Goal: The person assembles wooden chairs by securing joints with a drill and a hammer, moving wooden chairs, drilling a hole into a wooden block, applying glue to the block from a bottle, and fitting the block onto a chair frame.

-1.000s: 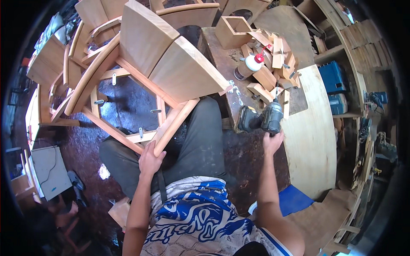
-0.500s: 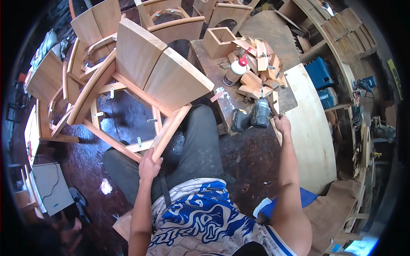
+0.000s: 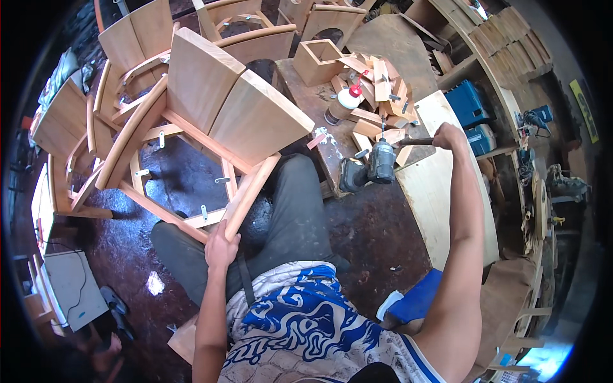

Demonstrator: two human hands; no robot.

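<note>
My left hand [image 3: 221, 249] is closed round the near corner of a wooden chair frame [image 3: 252, 191], which leans across my lap. Two broad pale boards [image 3: 252, 112] form one side of it, and small metal brackets [image 3: 204, 214] stick out of its inner rails. My right hand [image 3: 450, 136] grips a dark stick-like handle [image 3: 419, 141] out to the right, above a pale sheet of wood. The handle's far end lies by a cordless drill [image 3: 381, 163], and I cannot make out what is on it. The drill stands upright at the low table's edge, bit upward.
On the low table [image 3: 319, 96] are a heap of wood offcuts [image 3: 382, 80], a red-capped glue bottle [image 3: 343, 105] and an open wooden box [image 3: 317, 62]. More chair frames [image 3: 137, 38] crowd the left and back. Shelves with blue tool cases [image 3: 468, 102] line the right.
My right hand has risen and moved right and away from me, bringing the dark handle level beside the drill. My left hand stays on the chair frame; the whole view has shifted slightly.
</note>
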